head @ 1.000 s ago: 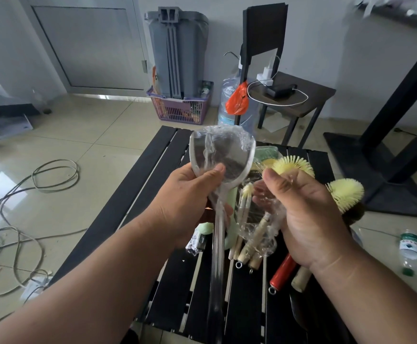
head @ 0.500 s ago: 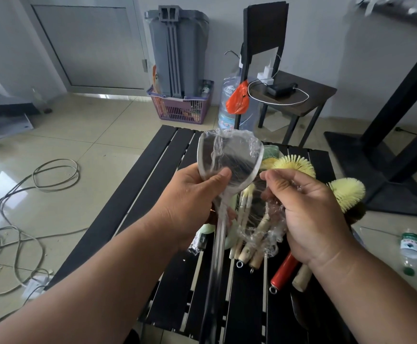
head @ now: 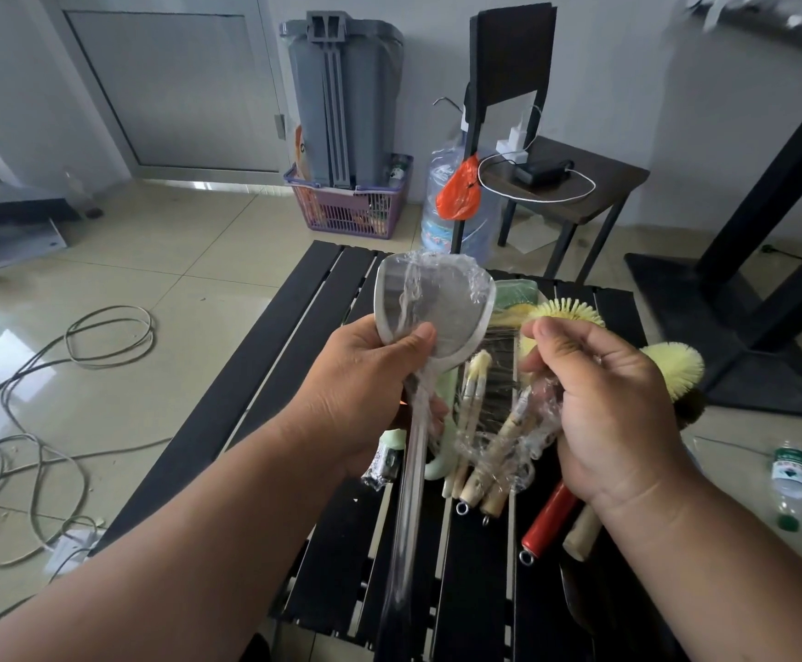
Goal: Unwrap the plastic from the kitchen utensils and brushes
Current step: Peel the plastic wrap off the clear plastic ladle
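My left hand (head: 365,394) grips a metal spatula (head: 432,312) at the neck, blade up, with clear plastic wrap still clinging over the blade and down the long handle. My right hand (head: 599,403) pinches a stretched sheet of plastic wrap (head: 501,365) that runs from the blade, with a crumpled wad of it under the palm. Below lie wrapped wooden-handled brushes (head: 480,470) on the black slatted table (head: 265,375). Two yellow bristle brushes (head: 676,370) and a red handle (head: 549,523) lie to the right.
A green sponge pack (head: 516,293) sits at the table's far edge. Beyond stand a chair with cables (head: 556,183), a water jug (head: 442,217), a purple basket (head: 351,207) and a grey bin. Cables (head: 55,375) sprawl on the floor left; a bottle (head: 793,484) lies right.
The spatula has shifted slightly right and higher. My right hand has pulled the plastic sheet away from the blade, stretching it taut between both hands.
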